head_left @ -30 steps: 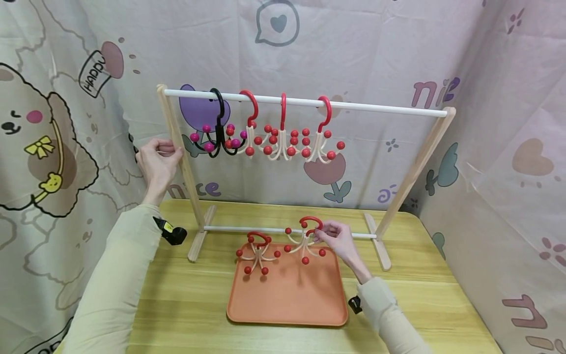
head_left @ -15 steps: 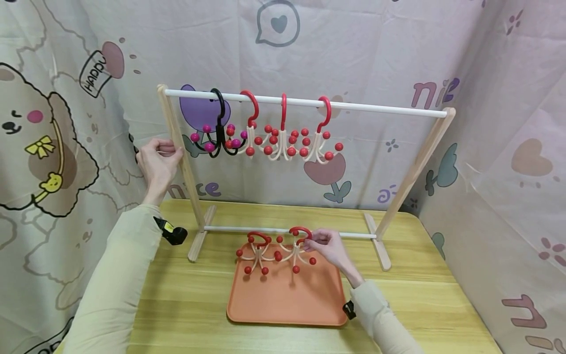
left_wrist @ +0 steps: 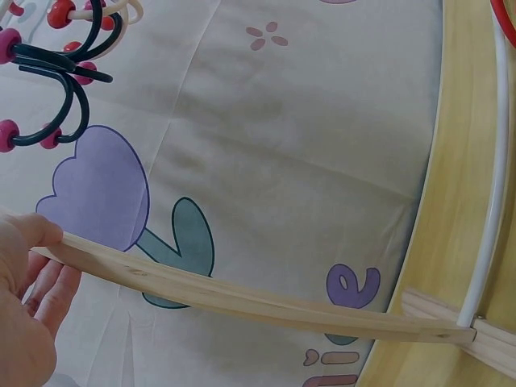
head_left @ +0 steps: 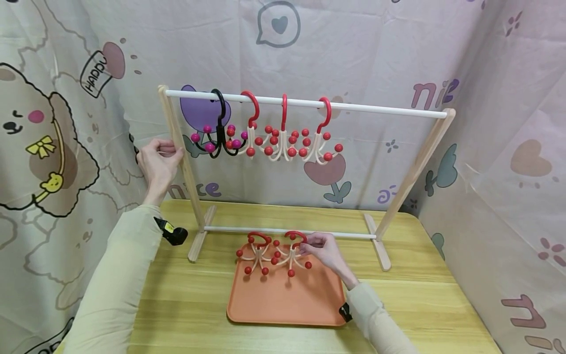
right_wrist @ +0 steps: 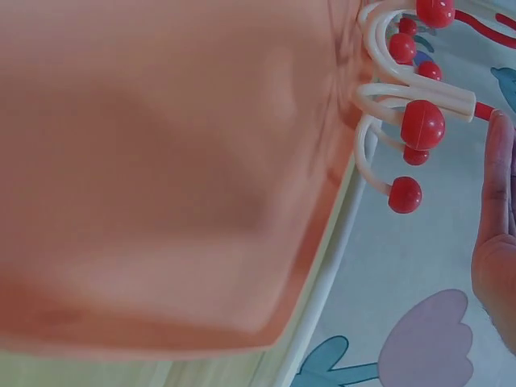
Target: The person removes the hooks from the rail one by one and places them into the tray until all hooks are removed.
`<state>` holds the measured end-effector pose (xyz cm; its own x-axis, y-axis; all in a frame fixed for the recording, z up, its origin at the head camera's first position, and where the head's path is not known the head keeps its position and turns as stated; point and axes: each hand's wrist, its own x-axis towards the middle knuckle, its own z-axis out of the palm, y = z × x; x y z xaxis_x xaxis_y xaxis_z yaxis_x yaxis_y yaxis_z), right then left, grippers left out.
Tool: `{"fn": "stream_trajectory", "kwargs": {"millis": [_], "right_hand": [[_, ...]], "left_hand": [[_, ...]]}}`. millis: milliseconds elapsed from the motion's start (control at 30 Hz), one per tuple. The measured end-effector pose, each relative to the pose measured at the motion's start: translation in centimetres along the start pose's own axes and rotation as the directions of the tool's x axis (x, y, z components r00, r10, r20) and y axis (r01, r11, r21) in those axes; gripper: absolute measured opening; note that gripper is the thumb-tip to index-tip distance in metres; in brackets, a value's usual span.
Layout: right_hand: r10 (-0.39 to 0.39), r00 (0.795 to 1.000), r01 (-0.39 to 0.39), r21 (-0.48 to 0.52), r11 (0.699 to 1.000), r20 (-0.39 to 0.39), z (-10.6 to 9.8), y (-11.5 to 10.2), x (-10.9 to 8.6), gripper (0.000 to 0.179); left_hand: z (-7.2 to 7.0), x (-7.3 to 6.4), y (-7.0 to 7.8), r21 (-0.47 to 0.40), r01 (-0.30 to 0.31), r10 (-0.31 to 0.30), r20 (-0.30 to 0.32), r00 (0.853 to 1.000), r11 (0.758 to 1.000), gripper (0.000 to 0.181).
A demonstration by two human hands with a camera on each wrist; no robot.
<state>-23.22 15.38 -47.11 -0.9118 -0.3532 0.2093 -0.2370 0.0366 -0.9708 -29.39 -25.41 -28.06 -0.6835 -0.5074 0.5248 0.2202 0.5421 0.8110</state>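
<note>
In the head view my left hand (head_left: 158,164) holds the left wooden post (head_left: 187,182) of a rack, thumb on one side and fingers on the other in the left wrist view. My right hand (head_left: 326,250) pinches the red hook of a cream claw hanger (head_left: 292,255) with red balls, low over the back of an orange tray (head_left: 283,305). Whether its base touches the tray I cannot tell. Close beside it on the left stands a matching claw hanger (head_left: 258,253) on the tray. The right wrist view shows the pinched hanger's cream arms (right_wrist: 435,93) near my fingertips.
From the rack's white top rail (head_left: 376,108) hang a black claw hanger (head_left: 219,130) with pink balls and 3 red-hooked cream ones (head_left: 318,142). A lower white rail (head_left: 353,235) runs behind the tray. The right post (head_left: 415,172) stands beyond my right hand. Patterned curtains surround the table.
My right hand has moved left and slightly down with the red-hooked claw hanger, bringing it up beside the other one on the tray. The left hand stays on the post.
</note>
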Motion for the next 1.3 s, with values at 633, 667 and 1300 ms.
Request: {"fn": "stream_trajectory", "kwargs": {"millis": [633,667,1300], "right_hand": [[0.033,0.999,-0.032,-0.018,0.999,0.027,0.9,0.8,0.2,0.02],[0.035,0.999,-0.034,-0.018,0.999,0.027,0.9,0.8,0.2,0.019],[0.032,0.999,-0.031,-0.043,0.999,0.021,1.1,1.1,0.3,0.02]], "left_hand": [[-0.1,0.0,0.0,-0.002,0.027,-0.027,0.019,0.999,1.0,0.025],[-0.1,0.0,0.0,-0.001,0.029,-0.029,0.021,0.999,1.0,0.025],[-0.1,0.0,-0.2,-0.004,0.031,-0.031,0.02,0.999,1.0,0.024]]}}
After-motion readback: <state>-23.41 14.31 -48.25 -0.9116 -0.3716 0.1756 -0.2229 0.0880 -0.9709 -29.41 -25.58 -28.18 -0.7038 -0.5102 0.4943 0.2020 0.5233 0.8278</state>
